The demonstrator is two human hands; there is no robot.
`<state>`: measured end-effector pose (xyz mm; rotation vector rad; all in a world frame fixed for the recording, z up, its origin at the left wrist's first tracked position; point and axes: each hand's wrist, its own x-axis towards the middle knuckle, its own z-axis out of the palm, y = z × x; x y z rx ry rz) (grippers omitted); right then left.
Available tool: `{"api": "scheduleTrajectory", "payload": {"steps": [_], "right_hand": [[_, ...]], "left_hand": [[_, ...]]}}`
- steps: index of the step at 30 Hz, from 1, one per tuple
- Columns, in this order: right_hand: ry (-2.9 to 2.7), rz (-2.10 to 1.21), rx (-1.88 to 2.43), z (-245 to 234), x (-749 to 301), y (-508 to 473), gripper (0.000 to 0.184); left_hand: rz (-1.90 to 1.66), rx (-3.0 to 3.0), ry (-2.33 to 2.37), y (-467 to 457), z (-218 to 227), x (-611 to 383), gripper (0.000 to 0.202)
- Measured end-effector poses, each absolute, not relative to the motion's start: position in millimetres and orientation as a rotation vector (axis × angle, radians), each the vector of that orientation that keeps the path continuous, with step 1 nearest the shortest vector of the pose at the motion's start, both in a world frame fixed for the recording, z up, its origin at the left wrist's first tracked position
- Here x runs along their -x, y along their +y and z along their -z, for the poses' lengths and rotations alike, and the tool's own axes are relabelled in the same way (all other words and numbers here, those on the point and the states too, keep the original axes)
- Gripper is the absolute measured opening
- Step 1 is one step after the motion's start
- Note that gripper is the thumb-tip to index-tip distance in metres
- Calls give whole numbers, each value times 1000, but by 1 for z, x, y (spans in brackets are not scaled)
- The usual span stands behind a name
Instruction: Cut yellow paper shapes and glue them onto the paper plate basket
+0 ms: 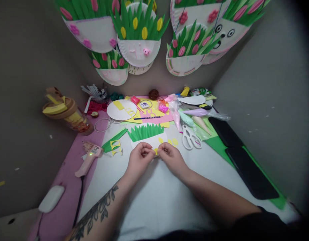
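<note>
Between my two hands is a small yellow paper piece (pixel 156 151), pinched at its edges by the fingertips. My left hand (pixel 141 155) is closed on its left side and my right hand (pixel 171 155) on its right. Just beyond the hands lies a white paper plate (pixel 141 143) with a fringe of green paper grass (pixel 146 132) across it. A few loose yellow paper ovals (pixel 172 142) lie by the plate's right side. The plate's near edge is partly hidden by my hands.
A pink glue gun (pixel 90 159) with a lit green light lies at left, near a yellow cut-out scrap (pixel 116 147). White scissors (pixel 191 138) lie right of the plate. Piping bags (pixel 194 112), a blue pencil (pixel 146 117) and a black phone-like slab (pixel 251 172) lie around. Paper-plate crafts (pixel 139 50) hang above.
</note>
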<state>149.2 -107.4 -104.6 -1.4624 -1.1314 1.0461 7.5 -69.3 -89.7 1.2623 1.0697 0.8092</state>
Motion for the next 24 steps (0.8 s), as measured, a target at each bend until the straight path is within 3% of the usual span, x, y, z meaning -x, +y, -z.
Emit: {"api": "scheduleTrajectory", "payload": {"steps": [24], "right_hand": [[-1191,-1045,1449,109,-155,-105,9]], "left_hand": [[-772,-1249,1056,-67,94,-10,18]]}}
